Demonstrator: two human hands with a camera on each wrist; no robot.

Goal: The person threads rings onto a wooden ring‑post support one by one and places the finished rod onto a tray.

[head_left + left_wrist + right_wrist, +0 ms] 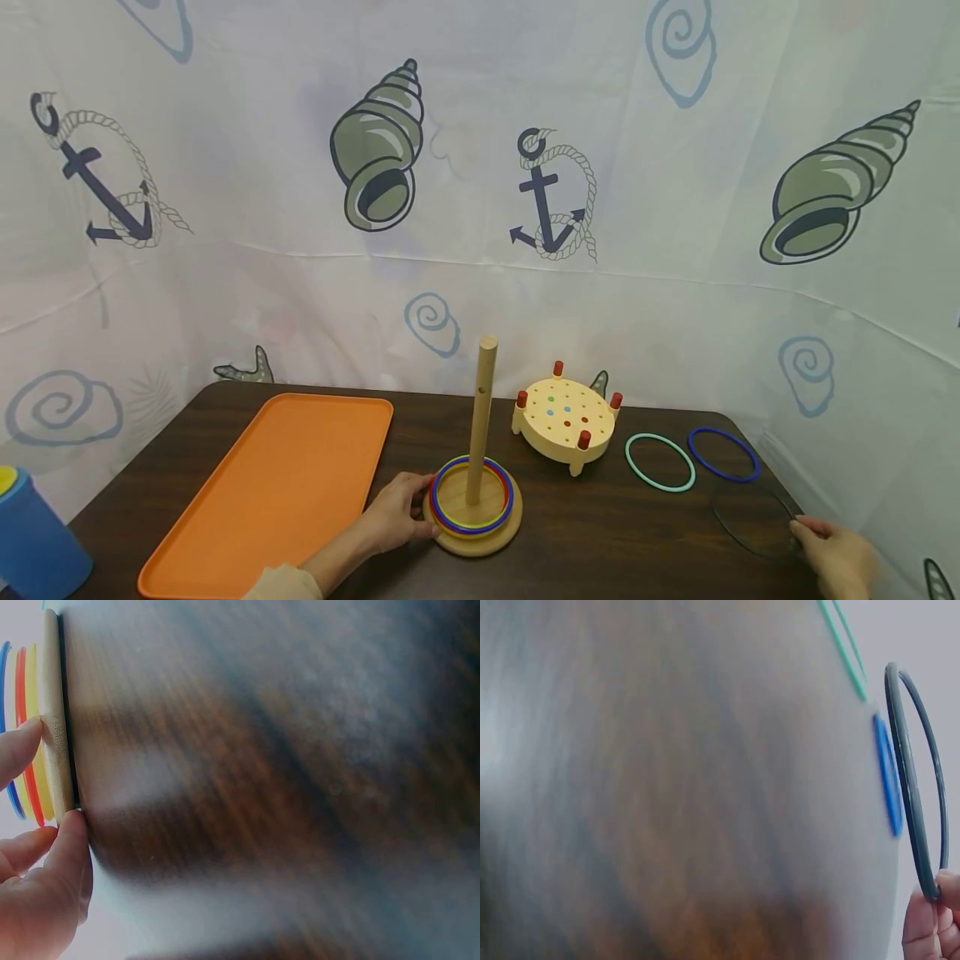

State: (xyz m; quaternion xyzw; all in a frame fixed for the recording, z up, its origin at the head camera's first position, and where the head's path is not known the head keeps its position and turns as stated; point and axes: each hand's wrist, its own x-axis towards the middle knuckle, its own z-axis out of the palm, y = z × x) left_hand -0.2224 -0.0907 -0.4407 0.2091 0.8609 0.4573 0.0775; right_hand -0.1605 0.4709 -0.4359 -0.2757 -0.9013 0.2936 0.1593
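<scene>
The person's left hand (pixel 392 515) grips the round base of a pale wooden stand with one upright peg (pixel 482 417), thumb and fingertips curled against the left side of its rim. The stand is near the middle of the dark brown wood-grain desk (pixel 600 533), with a stack of thin blue, red and yellow rings (pixel 512 498) lying around the peg at the base, the blue one on top. The right hand (pixel 836 552), at the desk's right edge, pinches a thin black ring (pixel 905 765) between thumb and fingers; the ring is tilted, and whether its far side touches the desk cannot be told. Beyond it, towards the far right corner, a thin bright blue ring (pixel 886 772) lies flat near the right edge, and a thin mint-green ring (pixel 844 652) lies just beside it on the left. Near the far edge, between the peg and the mint-green ring, is a round cream board with coloured dots and four red-topped posts (pixel 567 412). A rectangular orange tray with a low rim (pixel 279 492) lies along the left part of the desk, left of the stand. By the desk's left edge is a blue cylindrical container with a yellow top (pixel 37 542), partly cut off from view.
</scene>
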